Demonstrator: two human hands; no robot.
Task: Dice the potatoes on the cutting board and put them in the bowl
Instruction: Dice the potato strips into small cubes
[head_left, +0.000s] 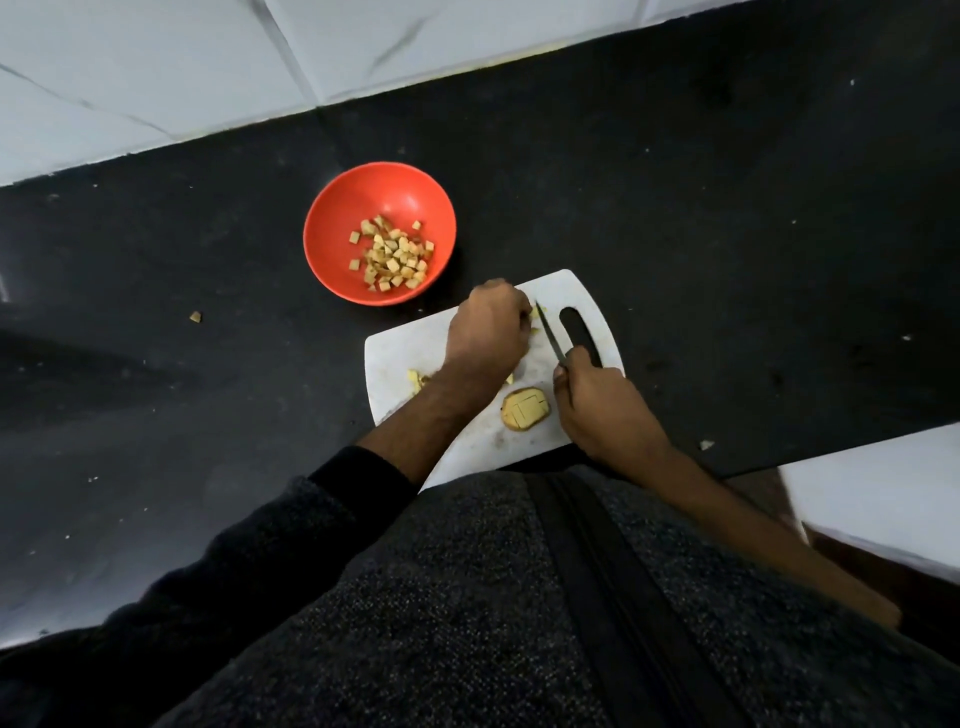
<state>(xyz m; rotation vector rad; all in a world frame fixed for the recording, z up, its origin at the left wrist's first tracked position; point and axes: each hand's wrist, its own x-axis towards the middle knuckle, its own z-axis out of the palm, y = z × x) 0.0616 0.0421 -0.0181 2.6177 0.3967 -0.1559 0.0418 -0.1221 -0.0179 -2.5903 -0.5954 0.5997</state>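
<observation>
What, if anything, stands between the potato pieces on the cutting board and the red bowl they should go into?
Nothing visible does. The red bowl sits on bare dark counter just beyond the cutting board corner. The left hand covers the pieces, and the right hand holds the knife beside them.

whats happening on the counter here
A person is dicing potatoes on a white cutting board. The right hand grips a dark-handled knife, its blade beside the left hand, which curls over small potato pieces at the board's far end. A scored potato slice lies near the board's near edge. The red bowl beyond the board already holds diced potato, and one stray piece sits on the black counter.
</observation>
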